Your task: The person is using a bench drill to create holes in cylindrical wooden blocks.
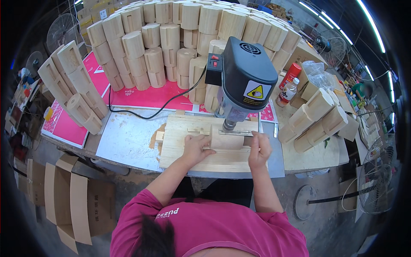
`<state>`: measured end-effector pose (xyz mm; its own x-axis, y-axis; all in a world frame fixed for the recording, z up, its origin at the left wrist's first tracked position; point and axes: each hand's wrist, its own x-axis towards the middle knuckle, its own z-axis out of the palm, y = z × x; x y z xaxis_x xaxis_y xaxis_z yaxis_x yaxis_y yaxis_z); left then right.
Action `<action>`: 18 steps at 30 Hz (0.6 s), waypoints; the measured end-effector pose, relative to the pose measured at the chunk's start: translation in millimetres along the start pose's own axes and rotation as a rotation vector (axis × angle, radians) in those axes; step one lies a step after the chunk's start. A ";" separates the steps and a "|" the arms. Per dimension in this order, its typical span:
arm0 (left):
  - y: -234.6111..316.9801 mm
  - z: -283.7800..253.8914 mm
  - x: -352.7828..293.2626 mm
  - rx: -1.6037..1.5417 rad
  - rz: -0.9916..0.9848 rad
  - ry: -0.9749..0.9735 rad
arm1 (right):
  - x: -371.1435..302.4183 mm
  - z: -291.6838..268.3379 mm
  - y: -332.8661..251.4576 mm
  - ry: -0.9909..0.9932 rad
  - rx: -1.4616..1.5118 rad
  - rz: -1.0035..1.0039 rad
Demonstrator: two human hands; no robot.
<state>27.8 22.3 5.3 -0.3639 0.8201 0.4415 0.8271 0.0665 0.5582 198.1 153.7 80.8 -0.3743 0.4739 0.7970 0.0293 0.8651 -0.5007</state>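
Note:
A pale wooden cylinder [227, 141] lies on its side on a wooden board [184, 158], under the chuck [229, 125] of a black-topped bench drill press [250, 64]. A thin metal strip or hinge-like piece shows along the cylinder's upper side. My left hand [198, 149] grips the cylinder's left end, thumb toward me. Beyond the right end, my right hand [260, 150] is closed with its fingers pinched, close to a thin upright rod [259, 122]. What those fingers hold is too small to make out.
Stacked wooden cylinders [171, 43] with slots wall the back of the table; more stand left and right [314, 113]. A black cable [145, 116] crosses the table. Near the right stacks are a red can [292, 75] and a bottle [287, 93]. An open carton [79, 201] sits lower left.

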 end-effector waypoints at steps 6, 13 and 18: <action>-0.2 -0.2 -0.4 0.014 -0.001 0.003 | -0.7 9.6 14.0 0.064 0.040 -0.151; -0.2 -0.2 -0.5 0.014 -0.004 0.004 | 79.3 -27.5 -28.8 0.137 -0.027 -0.205; -1.8 1.7 -1.5 0.020 -0.009 0.026 | 172.0 -9.0 -22.0 0.071 -0.187 0.002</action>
<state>27.6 21.9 2.4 -0.3821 0.8042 0.4553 0.8322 0.0852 0.5479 141.4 217.7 231.9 -0.3082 0.4804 0.8211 0.2046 0.8764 -0.4360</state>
